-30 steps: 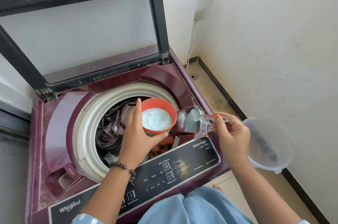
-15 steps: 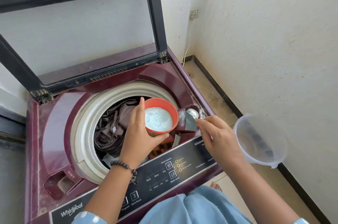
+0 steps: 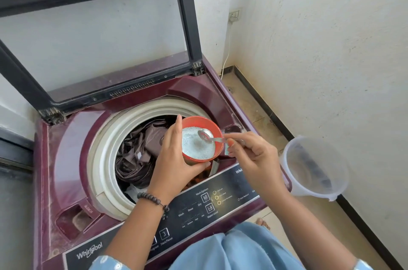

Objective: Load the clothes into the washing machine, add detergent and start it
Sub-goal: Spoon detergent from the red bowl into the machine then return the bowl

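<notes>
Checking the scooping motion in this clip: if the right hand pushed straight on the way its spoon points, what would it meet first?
The right hand pinches a spoon pointing left into the orange bowl. Going on, it would likely dig into the detergent powder, then the bowl's far wall by the left hand. Depth is uncertain.

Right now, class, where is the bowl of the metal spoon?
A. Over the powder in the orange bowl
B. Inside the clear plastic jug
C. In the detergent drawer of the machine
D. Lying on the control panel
A: the right hand pinches the spoon, whose bowl sits over the white powder in the orange bowl that the left hand grips above the drum.
</notes>
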`<action>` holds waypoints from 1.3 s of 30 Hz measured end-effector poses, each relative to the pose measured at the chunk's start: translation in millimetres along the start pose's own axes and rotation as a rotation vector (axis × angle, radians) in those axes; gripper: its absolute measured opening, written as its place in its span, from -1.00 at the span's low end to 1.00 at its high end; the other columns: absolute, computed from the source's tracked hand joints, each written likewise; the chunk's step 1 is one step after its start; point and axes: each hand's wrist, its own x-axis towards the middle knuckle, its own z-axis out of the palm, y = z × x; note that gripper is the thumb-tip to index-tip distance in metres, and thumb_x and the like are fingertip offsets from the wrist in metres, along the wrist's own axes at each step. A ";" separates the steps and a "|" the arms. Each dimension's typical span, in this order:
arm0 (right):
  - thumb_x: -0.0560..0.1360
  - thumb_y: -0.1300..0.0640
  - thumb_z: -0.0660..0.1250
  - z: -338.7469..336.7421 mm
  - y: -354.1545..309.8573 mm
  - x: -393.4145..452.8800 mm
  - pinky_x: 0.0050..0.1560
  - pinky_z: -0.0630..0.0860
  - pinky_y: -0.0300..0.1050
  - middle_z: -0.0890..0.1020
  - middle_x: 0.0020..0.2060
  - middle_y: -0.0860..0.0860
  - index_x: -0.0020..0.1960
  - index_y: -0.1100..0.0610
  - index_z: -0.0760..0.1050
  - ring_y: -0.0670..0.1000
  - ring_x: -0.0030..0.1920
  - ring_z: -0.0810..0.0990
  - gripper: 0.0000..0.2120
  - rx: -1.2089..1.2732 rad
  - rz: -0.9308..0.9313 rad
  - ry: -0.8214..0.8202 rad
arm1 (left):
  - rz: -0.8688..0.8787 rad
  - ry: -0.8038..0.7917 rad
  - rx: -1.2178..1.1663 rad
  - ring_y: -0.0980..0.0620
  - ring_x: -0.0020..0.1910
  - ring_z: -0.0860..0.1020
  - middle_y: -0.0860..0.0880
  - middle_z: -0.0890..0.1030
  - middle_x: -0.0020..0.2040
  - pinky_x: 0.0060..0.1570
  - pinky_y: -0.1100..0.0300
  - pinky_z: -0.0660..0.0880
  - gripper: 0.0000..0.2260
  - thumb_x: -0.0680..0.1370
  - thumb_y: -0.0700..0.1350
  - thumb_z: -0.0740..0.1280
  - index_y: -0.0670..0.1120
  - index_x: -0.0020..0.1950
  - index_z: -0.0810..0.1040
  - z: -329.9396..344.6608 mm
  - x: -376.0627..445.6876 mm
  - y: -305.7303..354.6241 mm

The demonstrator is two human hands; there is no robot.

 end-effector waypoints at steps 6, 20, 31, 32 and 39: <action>0.56 0.18 0.35 7.4 1.8 -3.6 -0.14 0.65 -0.01 0.68 -0.15 -0.07 0.03 -0.04 0.67 0.01 -0.20 0.68 -0.83 0.076 0.092 -0.034 | -0.010 0.014 -0.024 0.08 0.52 0.21 -0.03 0.21 0.56 0.35 0.31 0.22 0.12 0.31 0.10 0.61 0.01 0.64 -0.07 -4.9 1.3 1.7; 0.58 0.30 0.28 16.2 -8.1 -1.0 -0.25 0.62 -0.19 0.64 -0.16 0.39 0.02 0.33 0.64 0.04 -0.30 0.61 -0.83 0.604 0.515 0.016 | 0.014 -0.006 0.008 0.24 0.47 0.11 -0.02 0.20 0.57 0.34 0.39 0.14 0.10 0.34 0.08 0.60 0.02 0.64 -0.09 -2.2 2.8 4.4; 0.57 0.37 0.23 -5.4 -4.2 10.6 -0.29 0.59 -0.23 0.63 -0.35 0.16 -0.04 0.37 0.59 -0.01 -0.36 0.61 -0.84 0.802 0.583 0.173 | -0.024 0.010 -0.096 0.18 0.41 0.25 -0.10 0.32 0.50 0.23 0.68 0.06 0.13 0.28 0.02 0.66 -0.05 0.64 -0.02 7.1 7.4 -4.3; 0.57 0.38 0.22 -8.5 -3.1 11.4 -0.28 0.59 -0.23 0.63 -0.34 0.16 -0.04 0.36 0.60 -0.01 -0.35 0.61 -0.83 0.811 0.580 0.192 | -0.023 0.009 -0.097 0.15 0.42 0.26 -0.10 0.32 0.49 0.24 0.65 0.09 0.13 0.28 0.02 0.65 -0.05 0.64 -0.02 7.8 7.5 -4.4; 0.58 0.35 0.22 -33.9 8.4 15.7 -0.24 0.61 -0.25 0.65 -0.35 0.10 0.00 0.34 0.57 -0.02 -0.36 0.61 -0.85 0.799 0.512 0.375 | -0.027 -0.004 -0.092 0.08 0.47 0.27 -0.07 0.30 0.51 0.37 0.35 0.18 0.15 0.29 0.04 0.65 0.00 0.64 -0.06 9.7 8.7 -7.4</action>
